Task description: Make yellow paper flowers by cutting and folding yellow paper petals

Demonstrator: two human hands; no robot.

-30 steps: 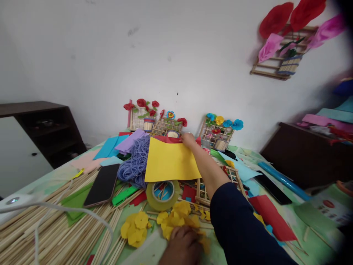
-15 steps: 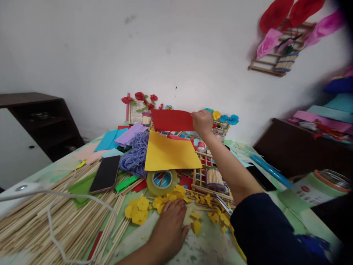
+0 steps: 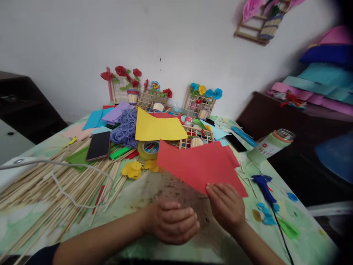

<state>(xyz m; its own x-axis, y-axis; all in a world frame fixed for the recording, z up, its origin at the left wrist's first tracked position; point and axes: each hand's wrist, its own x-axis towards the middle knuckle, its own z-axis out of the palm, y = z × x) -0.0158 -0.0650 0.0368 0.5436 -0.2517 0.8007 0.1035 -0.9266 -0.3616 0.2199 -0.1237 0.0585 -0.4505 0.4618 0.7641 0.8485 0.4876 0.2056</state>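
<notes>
My right hand pinches the lower edge of a sheet of red paper, which is held tilted above the middle of the table. My left hand is beside it on the left, fingers curled inward; whether anything lies inside them is hidden. Yellow paper flowers lie beyond the left hand. Behind the red sheet, a yellow sheet rests on the pile. A roll of clear tape sits under its front edge. The red paper covers the spot where scraps and scissors lay.
Wooden sticks and a white cable spread across the left, with a phone and purple yarn behind. A blue glue gun and a bottle stand right. Stick frames with paper flowers lean at the back.
My right hand has brought the red sheet down from the back of the pile towards me. My left hand has lifted off the yellow pieces and curled its fingers. The view has tilted down.
</notes>
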